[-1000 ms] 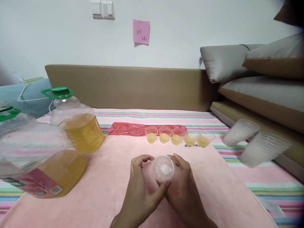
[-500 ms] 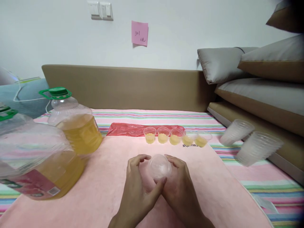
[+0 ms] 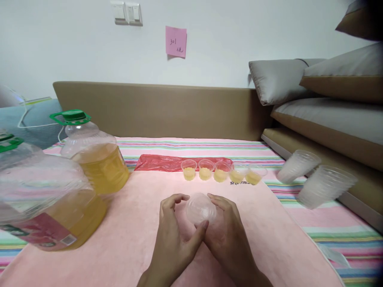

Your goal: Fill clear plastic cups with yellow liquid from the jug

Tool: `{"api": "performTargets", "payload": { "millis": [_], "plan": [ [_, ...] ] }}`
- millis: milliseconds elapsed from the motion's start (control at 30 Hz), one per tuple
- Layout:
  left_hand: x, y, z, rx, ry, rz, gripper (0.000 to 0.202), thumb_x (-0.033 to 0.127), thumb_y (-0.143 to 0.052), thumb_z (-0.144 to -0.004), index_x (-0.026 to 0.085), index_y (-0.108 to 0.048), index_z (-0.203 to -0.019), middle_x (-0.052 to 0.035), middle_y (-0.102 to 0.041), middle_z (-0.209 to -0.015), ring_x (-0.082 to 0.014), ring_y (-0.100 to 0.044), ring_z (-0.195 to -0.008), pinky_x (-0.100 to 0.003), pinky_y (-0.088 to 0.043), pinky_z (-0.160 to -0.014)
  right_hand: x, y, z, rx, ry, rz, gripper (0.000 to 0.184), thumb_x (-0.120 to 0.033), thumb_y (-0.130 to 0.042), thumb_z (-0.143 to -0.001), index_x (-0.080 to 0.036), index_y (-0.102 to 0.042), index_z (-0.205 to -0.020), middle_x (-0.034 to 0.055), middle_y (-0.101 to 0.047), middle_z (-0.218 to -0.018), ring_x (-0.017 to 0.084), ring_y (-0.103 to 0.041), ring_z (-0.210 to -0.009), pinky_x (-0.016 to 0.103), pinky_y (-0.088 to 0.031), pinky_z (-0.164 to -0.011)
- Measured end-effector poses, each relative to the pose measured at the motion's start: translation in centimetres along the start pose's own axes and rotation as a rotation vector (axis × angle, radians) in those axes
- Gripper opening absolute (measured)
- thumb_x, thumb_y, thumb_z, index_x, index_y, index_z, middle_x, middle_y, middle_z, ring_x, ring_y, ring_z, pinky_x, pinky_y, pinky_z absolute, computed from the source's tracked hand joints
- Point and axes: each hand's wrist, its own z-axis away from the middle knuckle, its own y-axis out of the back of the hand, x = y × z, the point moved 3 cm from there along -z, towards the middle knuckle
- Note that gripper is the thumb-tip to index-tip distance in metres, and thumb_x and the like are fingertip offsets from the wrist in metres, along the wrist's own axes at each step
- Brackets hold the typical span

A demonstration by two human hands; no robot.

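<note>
While the left hand and right hand grasp a cup with curled fingers, between the towel's side edges, five part-filled cups line its far edge toward the right corner.

Between the left hand and right hand, the plastic cup has tilted: a second ago it showed a clear round ring inside the grip, now a softer dome, its bright patch nearer the left thumb. That thumb's tip has crept up to the cup's near edge.
</note>
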Motion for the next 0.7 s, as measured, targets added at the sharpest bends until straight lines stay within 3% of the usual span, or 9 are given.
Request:
{"api": "performTargets", "payload": {
  "millis": [167, 267, 367, 500, 700],
  "plan": [
    [0.1, 0.9, -0.8, 0.175, 0.024, 0.133, 0.055, 0.039, -0.071, -0.091, 0.031, -0.037, -0.133, -0.0102, -0.053, -0.133, -0.0281, -0.054, -0.123, -0.048, -0.044, -0.099, 0.8, 0.3, -0.1, 0.015, -0.063, 0.036, 0.051, -0.035, -0.071, -0.093, -0.028, -0.049, -0.139, 0.0088, -0.056, -0.134, 0.033, -0.052, -0.125, 0.06, -0.051, -0.101],
    [-0.4, 2.6, -1.9, 0.336, 0.064, 0.321, 0.05, 0.039, -0.069, -0.092, 0.032, -0.034, -0.128, -0.0098, -0.058, -0.132, -0.0252, -0.055, -0.118, -0.04, -0.042, -0.09, 1.3, 1.1, -0.6, 0.041, -0.126, 0.05, 0.054, -0.038, -0.075, -0.089, -0.029, -0.051, -0.137, 0.0078, -0.058, -0.132, 0.033, -0.054, -0.124, 0.061, -0.05, -0.101],
    [-1.3, 4.4, -2.9, 0.398, 0.099, 0.365, 0.052, 0.04, -0.071, -0.089, 0.032, -0.033, -0.124, -0.0094, -0.061, -0.131, -0.0245, -0.056, -0.117, -0.038, -0.041, -0.088, 1.9, 2.4, -1.2, 0.094, -0.219, 0.069, 0.053, -0.043, -0.078, -0.085, -0.028, -0.055, -0.131, 0.0072, -0.06, -0.129, 0.033, -0.056, -0.122, 0.059, -0.05, -0.1],
    [-1.9, 5.5, -3.3, 0.227, 0.115, 0.133, 0.057, 0.043, -0.072, -0.088, 0.033, -0.032, -0.128, -0.0089, -0.058, -0.134, -0.0274, -0.055, -0.122, -0.043, -0.045, -0.093, 2.7, 4.7, -1.9, 0.163, -0.334, 0.098, 0.056, -0.052, -0.08, -0.081, -0.028, -0.056, -0.126, 0.0068, -0.063, -0.128, 0.034, -0.058, -0.121, 0.055, -0.05, -0.098],
    [-1.6, 4.3, -2.5, -0.087, 0.064, -0.082, 0.06, 0.049, -0.069, -0.09, 0.033, -0.033, -0.135, -0.0092, -0.052, -0.136, -0.0309, -0.054, -0.127, -0.054, -0.048, -0.101, 4.9, 9.7, -1.6, 0.343, -0.383, 0.197, 0.071, -0.063, -0.081, -0.077, -0.024, -0.057, -0.131, 0.0106, -0.061, -0.135, 0.037, -0.06, -0.119, 0.051, -0.051, -0.094]
  ]
}}
